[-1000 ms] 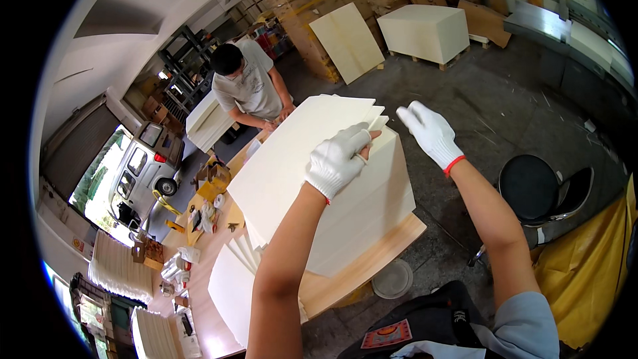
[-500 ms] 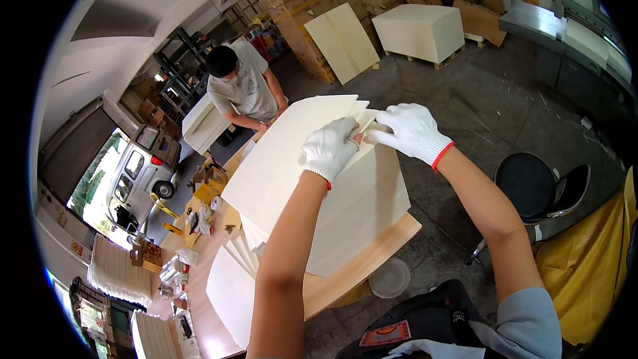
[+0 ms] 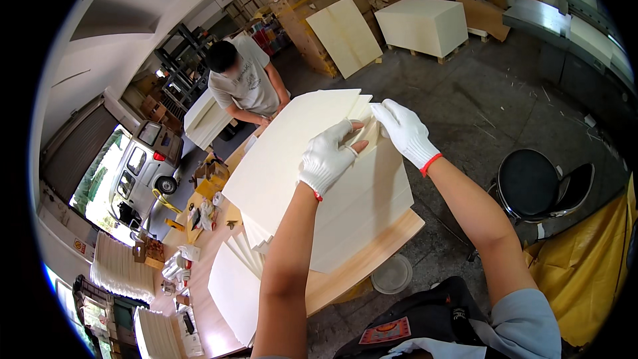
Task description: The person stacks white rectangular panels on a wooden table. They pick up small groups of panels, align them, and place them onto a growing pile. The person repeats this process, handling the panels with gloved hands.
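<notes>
Our right hand (image 3: 404,131) has come in from beside the pile since a second ago and is now at the far right corner of the top sheets (image 3: 286,139), while the thumb and forefinger of our left hand (image 3: 325,159) have parted. Those white sheets lie on a tall stack (image 3: 372,203), which stands on the wooden table (image 3: 392,236) in front of us. Our left hand sits over their right edge, thumb and forefinger spread, with loosened sheet edges just beside the bare fingertips. Our right hand is narrow, fingers together along the corner; we cannot tell whether it pinches a sheet, since the contact is hidden. By our judgement we are only partway: a few upper corners already stand apart in a small fan, but the layers below lie close together and look unhandled. To the left, another fanned pile (image 3: 229,292) of white sheets rests lower down (a co-worker (image 3: 249,83) stands beyond the stack, head bent over something we cannot make out).
</notes>
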### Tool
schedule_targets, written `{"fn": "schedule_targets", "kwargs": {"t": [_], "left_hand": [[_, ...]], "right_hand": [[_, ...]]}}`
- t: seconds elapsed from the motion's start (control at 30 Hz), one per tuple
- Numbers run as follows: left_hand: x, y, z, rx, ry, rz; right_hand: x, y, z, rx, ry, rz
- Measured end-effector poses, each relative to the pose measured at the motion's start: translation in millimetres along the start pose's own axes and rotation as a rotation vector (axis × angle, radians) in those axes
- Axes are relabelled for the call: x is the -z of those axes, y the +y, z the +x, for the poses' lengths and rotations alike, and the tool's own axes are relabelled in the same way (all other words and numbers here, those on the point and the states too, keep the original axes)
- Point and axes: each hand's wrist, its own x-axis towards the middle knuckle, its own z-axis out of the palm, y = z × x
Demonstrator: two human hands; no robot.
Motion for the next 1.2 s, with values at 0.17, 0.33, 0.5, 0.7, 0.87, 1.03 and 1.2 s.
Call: {"fn": "schedule_targets", "kwargs": {"t": [0.17, 0.33, 0.5, 0.7, 0.87, 1.03, 1.2], "left_hand": [[-2, -10, 3, -0.054, 0.026, -0.036], [-7, -24, 6, -0.125, 0.104, -0.091], [-1, -6, 2, 0.004, -0.002, 0.060], [-1, -2, -1, -0.013, 0.011, 0.003], [-2, -5, 1, -0.028, -0.001, -0.016], [-3, -12, 0, -0.075, 0.077, 0.034], [-6, -6, 0, -0.117, 0.060, 0.175]], "right_hand": [[0, 0, 1, -0.033, -0.018, -0.012], [-1, -5, -1, -0.043, -0.030, -0.042], [-3, 6, 3, -0.033, -0.005, -0.036], [-3, 4, 1, -0.013, -0.002, -0.027], [-3, 3, 0, -0.007, 0.024, -0.021], [-1, -8, -2, -0.082, -0.025, -0.069], [-1, -2, -2, -0.049, 0.015, -0.033]]}}
